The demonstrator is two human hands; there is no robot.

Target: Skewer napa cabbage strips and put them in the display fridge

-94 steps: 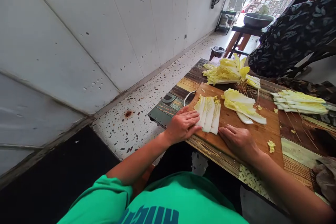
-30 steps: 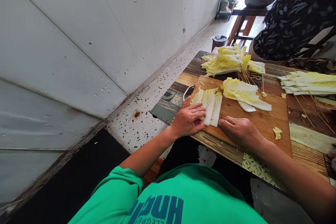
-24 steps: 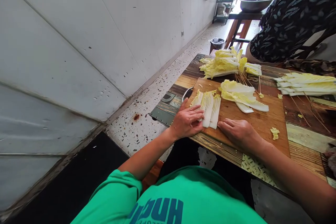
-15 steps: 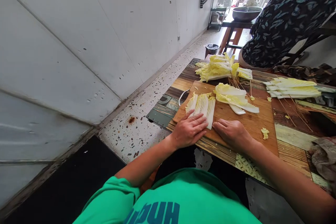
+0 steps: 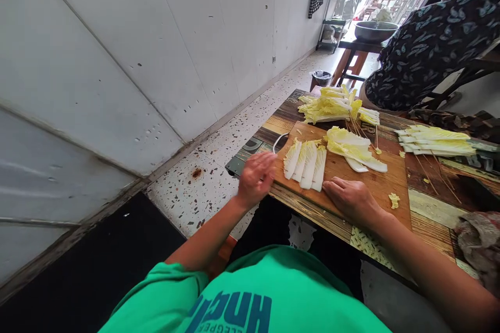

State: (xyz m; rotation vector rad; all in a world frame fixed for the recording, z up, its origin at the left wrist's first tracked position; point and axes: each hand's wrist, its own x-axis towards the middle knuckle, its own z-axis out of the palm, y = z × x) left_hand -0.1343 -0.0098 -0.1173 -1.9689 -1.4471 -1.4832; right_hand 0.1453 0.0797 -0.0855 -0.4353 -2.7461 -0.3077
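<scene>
Lying side by side on the cutting board (image 5: 385, 182), a row of cabbage leaves (image 5: 304, 165) has its pale stems toward the person, and a thin stick (image 5: 281, 168) seems to poke out at its left edge. Judging by that, this row is lined up and at least partly pierced; the loose leaves (image 5: 353, 148) just behind it show no stick. Farther back, a leaf pile (image 5: 330, 105) and, to the right, a leaf stack (image 5: 435, 141) with sticks jutting out look finished

The row sits between both hands. The left hand (image 5: 255, 179) hovers off its left side, apart from the leaves, fingers loosely bent and pinching nothing visible. The right hand (image 5: 351, 197) rests on the board just beside the rightmost stem, fingers pressed together; what they may hold is hidden. All this is on the desk (image 5: 433, 208), near a crumpled cloth (image 5: 480, 242)
</scene>
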